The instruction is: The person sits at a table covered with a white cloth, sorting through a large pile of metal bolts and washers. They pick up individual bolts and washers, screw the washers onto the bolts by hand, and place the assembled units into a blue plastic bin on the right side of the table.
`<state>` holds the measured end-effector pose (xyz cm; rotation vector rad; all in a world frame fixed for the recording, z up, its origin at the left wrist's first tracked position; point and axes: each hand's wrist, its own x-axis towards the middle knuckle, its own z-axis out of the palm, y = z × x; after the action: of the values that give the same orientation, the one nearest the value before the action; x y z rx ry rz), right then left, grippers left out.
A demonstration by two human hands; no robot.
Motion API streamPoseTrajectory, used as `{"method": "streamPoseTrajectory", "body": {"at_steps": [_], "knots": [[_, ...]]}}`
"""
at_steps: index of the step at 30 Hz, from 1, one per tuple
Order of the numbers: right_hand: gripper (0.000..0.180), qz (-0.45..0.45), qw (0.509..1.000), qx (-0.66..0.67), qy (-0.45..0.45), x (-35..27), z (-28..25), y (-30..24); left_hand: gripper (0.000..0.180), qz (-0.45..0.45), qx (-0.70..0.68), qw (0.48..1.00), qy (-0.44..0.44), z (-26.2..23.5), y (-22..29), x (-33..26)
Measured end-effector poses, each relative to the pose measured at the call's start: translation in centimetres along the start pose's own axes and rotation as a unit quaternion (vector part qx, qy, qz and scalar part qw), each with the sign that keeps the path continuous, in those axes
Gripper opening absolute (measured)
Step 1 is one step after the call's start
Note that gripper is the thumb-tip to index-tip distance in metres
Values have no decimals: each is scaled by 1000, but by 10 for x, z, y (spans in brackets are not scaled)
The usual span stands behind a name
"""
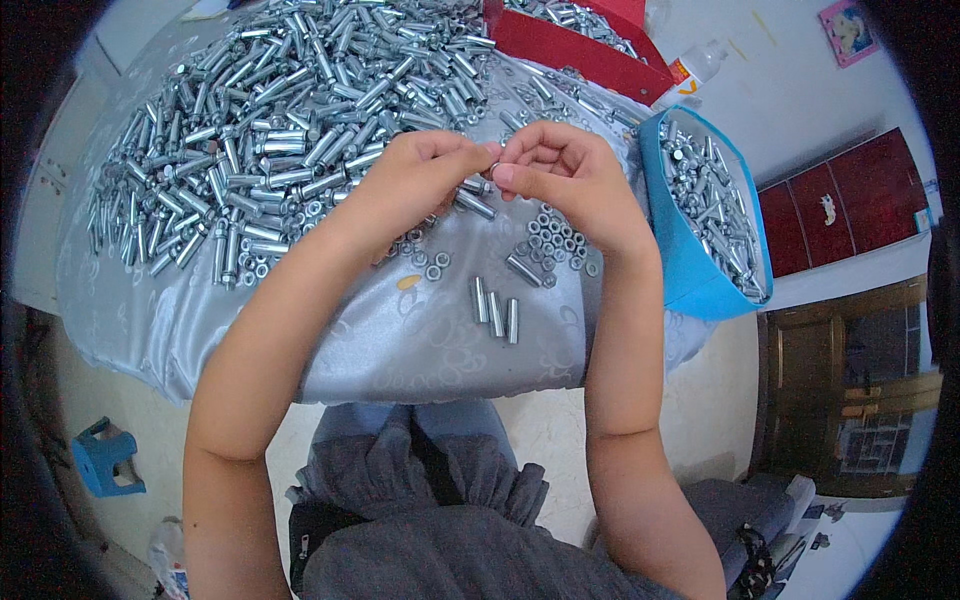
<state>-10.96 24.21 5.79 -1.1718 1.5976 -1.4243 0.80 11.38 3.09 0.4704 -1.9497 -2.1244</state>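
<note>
Left hand [425,180] and right hand [575,185] meet, fingertips pinching a small metal ring [493,171] between them, apparently for steadiness; loose nuts [556,239] lie just below the right hand, presumably for easy reach.

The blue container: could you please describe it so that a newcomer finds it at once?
Start with the table under the silvery cloth and go to its right edge, beyond the person's right hand. There, an open-topped blue container holds many metal pieces. Its blue walls distinguish it from the red box farther back.
</note>
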Motion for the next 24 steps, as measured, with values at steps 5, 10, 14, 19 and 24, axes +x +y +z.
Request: {"method": "streamPoseTrajectory", "body": {"at_steps": [5, 10, 14, 19, 24], "knots": [[15, 37, 999, -3, -16, 1, -4, -1, 19, -28, -35, 997, -57, -10, -2, 5], [13, 47, 999, 9, 19, 0, -3, 2, 17, -26, -38, 998, -42, -5, -1, 3], [12, 5, 999, -21, 49, 2, -1, 3, 15, -15, -52, 998, -43, -7, 1, 2], [11, -68, 988, -101, 90, 5, 4, 9, 15, -30, -110, 993, -31, -7, 1, 3], [13, -37, 996, -39, 65, 4, 4, 4, 17, -22, -101, 993, -64, -12, -1, 5]]}}
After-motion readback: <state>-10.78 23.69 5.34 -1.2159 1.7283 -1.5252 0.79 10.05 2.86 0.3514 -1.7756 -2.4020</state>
